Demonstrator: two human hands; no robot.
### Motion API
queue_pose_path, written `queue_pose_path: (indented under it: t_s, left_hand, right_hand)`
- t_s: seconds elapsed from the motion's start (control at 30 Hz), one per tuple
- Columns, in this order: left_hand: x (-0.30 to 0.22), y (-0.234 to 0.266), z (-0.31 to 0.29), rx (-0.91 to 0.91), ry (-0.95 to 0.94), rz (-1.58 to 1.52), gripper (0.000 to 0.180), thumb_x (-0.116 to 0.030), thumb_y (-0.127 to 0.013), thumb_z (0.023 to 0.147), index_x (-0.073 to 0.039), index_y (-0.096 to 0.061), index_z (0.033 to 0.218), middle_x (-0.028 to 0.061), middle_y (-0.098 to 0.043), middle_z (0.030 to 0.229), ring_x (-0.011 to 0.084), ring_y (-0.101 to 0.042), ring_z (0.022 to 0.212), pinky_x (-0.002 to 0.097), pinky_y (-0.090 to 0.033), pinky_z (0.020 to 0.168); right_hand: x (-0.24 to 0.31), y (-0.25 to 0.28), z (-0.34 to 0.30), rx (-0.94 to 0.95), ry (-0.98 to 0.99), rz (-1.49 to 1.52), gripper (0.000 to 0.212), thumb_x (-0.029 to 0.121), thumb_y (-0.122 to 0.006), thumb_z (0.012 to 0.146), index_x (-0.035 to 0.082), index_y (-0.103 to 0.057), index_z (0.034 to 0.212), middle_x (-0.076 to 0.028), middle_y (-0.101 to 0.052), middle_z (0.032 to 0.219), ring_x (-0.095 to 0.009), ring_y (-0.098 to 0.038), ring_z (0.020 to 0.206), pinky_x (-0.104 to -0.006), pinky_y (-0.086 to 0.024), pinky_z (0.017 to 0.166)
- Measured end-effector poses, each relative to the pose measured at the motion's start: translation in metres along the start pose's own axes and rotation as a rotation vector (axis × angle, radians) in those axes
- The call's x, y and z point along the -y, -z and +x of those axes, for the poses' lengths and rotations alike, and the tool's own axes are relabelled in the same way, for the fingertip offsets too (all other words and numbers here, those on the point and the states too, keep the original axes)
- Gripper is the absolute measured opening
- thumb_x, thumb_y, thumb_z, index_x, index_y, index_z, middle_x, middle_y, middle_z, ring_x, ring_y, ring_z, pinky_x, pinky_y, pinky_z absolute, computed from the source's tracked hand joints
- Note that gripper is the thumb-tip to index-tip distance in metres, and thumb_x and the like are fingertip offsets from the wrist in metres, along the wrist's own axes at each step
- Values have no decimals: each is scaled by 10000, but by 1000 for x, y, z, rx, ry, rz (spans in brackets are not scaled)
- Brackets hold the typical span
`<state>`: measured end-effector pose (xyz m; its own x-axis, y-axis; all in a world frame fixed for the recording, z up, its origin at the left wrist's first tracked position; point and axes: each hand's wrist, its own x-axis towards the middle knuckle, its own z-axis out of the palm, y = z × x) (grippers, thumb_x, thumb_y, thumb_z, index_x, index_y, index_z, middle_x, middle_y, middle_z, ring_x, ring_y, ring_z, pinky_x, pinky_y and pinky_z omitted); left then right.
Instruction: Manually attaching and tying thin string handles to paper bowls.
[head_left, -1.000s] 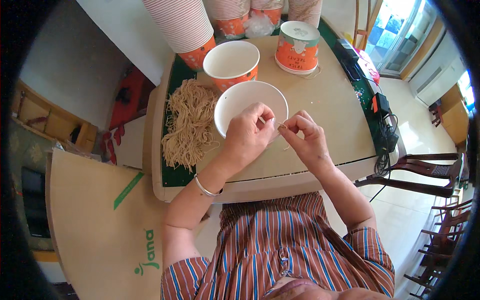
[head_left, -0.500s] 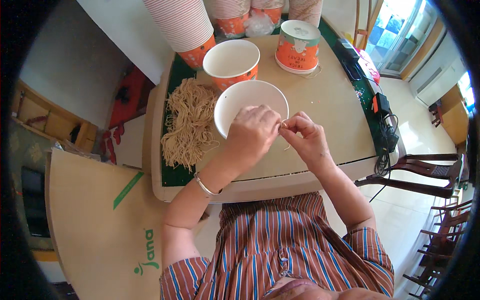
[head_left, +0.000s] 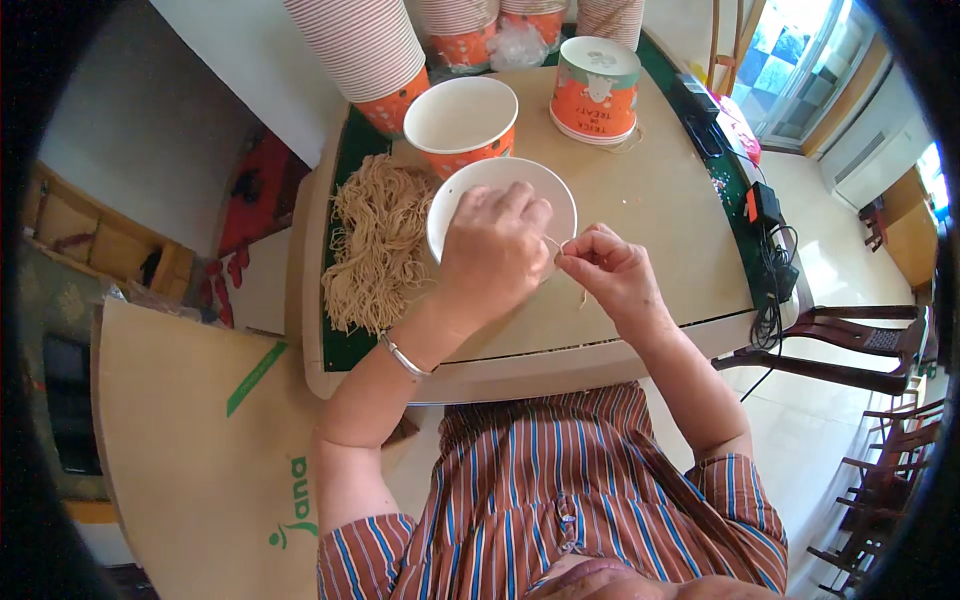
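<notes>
In front of me a white-lined paper bucket [head_left: 455, 190] stands with its mouth tipped toward me. My left hand [head_left: 497, 240] is closed over its opening, and a thin beige string [head_left: 551, 241] runs from it to my right hand. At the bucket's right rim my right hand [head_left: 607, 268] pinches the string between thumb and fingertips, with a short end hanging below. The left fingertips are partly hidden behind the hand. A heap of beige strings [head_left: 375, 250] lies left of the bucket.
Behind stands another open orange bucket [head_left: 462, 115]. An upside-down bucket [head_left: 597, 95] sits to its right. Tall stacks of nested buckets [head_left: 365, 60] line the far side. Black adapters and cables [head_left: 765, 210] lie along the right table edge; a large cardboard box [head_left: 200, 430] is at left.
My left hand has moved left and slightly up, away from my right hand, drawing the string out between them. The right hand stays nearly in place, still pinching.
</notes>
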<state>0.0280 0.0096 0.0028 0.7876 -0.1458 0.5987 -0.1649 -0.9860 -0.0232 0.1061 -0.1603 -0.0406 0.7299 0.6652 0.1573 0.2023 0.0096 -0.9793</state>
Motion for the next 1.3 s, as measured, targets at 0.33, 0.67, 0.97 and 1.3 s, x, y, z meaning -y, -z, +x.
queue_pose_path:
  t_s: [0.33, 0.67, 0.97, 1.3]
  left_hand:
    - [-1, 20, -13, 213, 387, -619, 61, -30, -663, 839, 8, -624, 867, 116, -638, 834, 217, -652, 725, 335, -512, 719]
    - [-11, 11, -21, 179, 556, -833, 115, -87, -675, 864, 13, -680, 920, 146, -668, 841, 291, -648, 729, 367, -509, 676]
    - [-16, 10, -22, 190, 500, -646, 120, -56, -671, 870, 9, -708, 964, 132, -683, 863, 233, -672, 762, 320, -524, 694]
    - [-20, -1, -22, 79, 555, -655, 49, -55, -677, 790, -12, -660, 809, 144, -644, 783, 323, -634, 719, 414, -503, 639]
  right_hand:
    - [-1, -1, -1, 3, -136, 202, 73, 80, -701, 908, 10, -682, 916, 29, -628, 872, -46, -548, 842, -207, -435, 786]
    - [-4, -7, -4, -18, -186, 265, 51, 69, -689, 921, 21, -679, 937, 16, -662, 903, -48, -572, 873, -210, -454, 811]
    - [-4, -16, -5, -72, -77, 348, 49, 69, -704, 912, 30, -677, 926, 22, -660, 868, -35, -567, 800, -196, -464, 737]
    - [-14, -18, -5, -108, 19, 176, 63, 64, -729, 882, 25, -680, 891, 24, -565, 837, -49, -519, 774, -214, -430, 708]
